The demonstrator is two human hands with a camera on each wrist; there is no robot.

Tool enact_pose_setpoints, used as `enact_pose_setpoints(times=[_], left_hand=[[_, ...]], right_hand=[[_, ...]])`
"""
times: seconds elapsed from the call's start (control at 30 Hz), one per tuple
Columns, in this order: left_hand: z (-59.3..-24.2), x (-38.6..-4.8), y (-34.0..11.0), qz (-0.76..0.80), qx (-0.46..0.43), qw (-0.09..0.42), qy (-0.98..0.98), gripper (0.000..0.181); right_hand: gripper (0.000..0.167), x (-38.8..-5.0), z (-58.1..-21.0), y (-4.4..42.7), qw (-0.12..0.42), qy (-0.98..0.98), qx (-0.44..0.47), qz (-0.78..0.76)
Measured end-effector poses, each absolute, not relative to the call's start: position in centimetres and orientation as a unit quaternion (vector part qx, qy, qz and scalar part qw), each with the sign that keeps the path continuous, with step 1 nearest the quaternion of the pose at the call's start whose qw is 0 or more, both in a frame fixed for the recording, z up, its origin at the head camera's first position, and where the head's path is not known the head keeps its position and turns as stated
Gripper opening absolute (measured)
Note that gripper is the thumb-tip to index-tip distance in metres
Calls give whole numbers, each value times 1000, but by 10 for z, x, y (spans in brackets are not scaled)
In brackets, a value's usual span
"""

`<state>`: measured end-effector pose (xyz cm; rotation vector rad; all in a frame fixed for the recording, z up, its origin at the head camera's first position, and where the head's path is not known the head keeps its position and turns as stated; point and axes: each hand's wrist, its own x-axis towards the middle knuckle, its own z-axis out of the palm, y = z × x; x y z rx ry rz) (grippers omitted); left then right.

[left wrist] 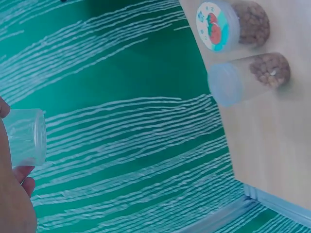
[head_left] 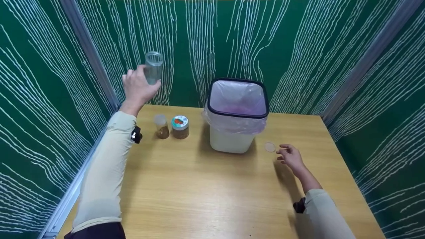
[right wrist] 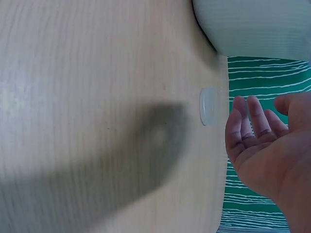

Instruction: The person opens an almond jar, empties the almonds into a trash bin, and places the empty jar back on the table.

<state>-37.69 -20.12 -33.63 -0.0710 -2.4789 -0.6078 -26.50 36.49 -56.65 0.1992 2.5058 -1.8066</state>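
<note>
High at the back left, my left hand (head_left: 137, 87) grips a clear, see-through jar (head_left: 154, 68) with no lid on it. In the left wrist view only part of this jar (left wrist: 26, 137) shows, with fingertips at its side. My right hand (head_left: 291, 158) hovers over the table's right side, fingers loosely bent and holding nothing. Just beyond its fingertips a round clear lid (head_left: 270, 147) lies flat on the table; the right wrist view also shows the lid (right wrist: 208, 106), apart from the hand.
A bin (head_left: 231, 137) with a black rim and a pinkish liner bag stands at the back middle of the wooden table (head_left: 199, 192). Left of it are two lidded jars of brown bits, one with a printed lid (head_left: 180, 121), one with a plain lid (head_left: 160, 119). Green walls surround the table.
</note>
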Motion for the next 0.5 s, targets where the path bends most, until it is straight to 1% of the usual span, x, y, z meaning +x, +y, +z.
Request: enact_pose_setpoints(times=[0.13,0.33,0.5], left_hand=[[-346,-375,-213,-242,-8,274,-931,69],[-357,-373,-227,-271,19,266,-925,68],[-370,-369,-239,-294,40,245,-923,71]], right_hand=[[41,-263,-567,364,32,813,61,-578],[40,-260,-565,365,43,819,47,-570],[39,-254,-568,366,60,820,46,-567]])
